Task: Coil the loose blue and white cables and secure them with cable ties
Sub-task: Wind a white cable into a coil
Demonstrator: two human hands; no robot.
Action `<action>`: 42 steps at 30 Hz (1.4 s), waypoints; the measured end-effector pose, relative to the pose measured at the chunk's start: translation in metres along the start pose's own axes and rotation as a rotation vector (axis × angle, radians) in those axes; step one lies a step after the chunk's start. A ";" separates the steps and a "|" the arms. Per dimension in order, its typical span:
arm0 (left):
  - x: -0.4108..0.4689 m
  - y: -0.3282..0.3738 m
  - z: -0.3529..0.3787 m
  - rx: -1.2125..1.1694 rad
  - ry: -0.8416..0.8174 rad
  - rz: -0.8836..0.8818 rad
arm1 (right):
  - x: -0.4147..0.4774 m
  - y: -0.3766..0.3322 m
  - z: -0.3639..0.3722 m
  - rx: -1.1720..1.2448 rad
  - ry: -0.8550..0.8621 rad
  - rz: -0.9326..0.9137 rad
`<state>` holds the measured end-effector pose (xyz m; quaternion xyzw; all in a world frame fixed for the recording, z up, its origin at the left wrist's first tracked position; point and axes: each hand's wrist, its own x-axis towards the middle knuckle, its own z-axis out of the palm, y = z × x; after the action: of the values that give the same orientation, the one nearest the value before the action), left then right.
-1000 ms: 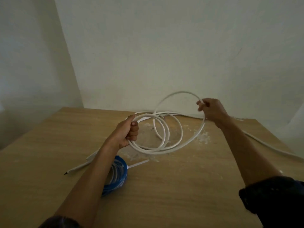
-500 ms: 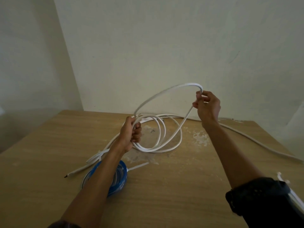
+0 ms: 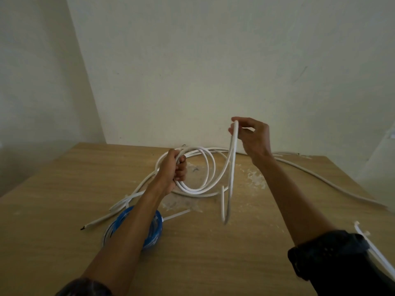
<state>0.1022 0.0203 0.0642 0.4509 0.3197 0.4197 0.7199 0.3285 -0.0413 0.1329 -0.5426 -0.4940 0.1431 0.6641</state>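
My left hand point(image 3: 173, 169) grips several loops of white cable point(image 3: 205, 182) just above the wooden table point(image 3: 213, 253). My right hand point(image 3: 252, 137) is raised higher and pinches a stretch of the same cable, which hangs down from it in a long narrow loop point(image 3: 229, 189), blurred at the bottom. More white cable point(image 3: 320, 178) trails off over the table to the right, and loose ends lie to the left. A coiled blue cable point(image 3: 154, 227) lies on the table under my left forearm, with a white cable tie point(image 3: 177, 215) sticking out of it.
The table stands in a corner, with plain walls point(image 3: 192, 71) right behind and to the left. White strips point(image 3: 372, 248), maybe cable ties, lie near my right elbow at the table's right edge. Pale scuff marks point(image 3: 254, 178) are on the tabletop.
My right hand has swung the wide upper loop inward and lifted; the cable now hangs from it as a narrow drooping loop. My left hand keeps its grip on the coil.
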 end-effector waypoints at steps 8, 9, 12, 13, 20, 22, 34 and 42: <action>0.001 0.020 0.041 -0.032 -0.043 0.035 | -0.042 -0.016 0.059 -0.303 -0.246 -0.324; -0.001 0.021 0.043 -0.041 -0.061 0.051 | -0.048 -0.013 0.064 -0.356 -0.254 -0.377; -0.004 0.023 0.041 -0.023 -0.071 0.066 | -0.052 -0.009 0.066 -0.415 -0.248 -0.442; -0.005 0.024 0.038 -0.017 -0.078 0.049 | -0.051 -0.009 0.066 -0.404 -0.249 -0.438; -0.005 0.027 0.011 0.072 -0.275 0.014 | -0.056 -0.002 0.064 -0.354 -0.313 -0.393; -0.009 0.028 0.010 0.126 -0.296 0.024 | -0.057 -0.003 0.064 -0.314 -0.330 -0.356; -0.006 0.020 -0.003 -0.338 -0.510 -0.082 | -0.050 0.062 0.028 0.172 -0.320 0.433; -0.007 0.004 -0.001 -0.549 -0.521 -0.092 | -0.051 0.051 0.049 0.254 -0.103 0.235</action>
<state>0.0967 0.0160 0.0683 0.3181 0.0213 0.3282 0.8892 0.2818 -0.0314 0.0598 -0.5004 -0.4383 0.3087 0.6798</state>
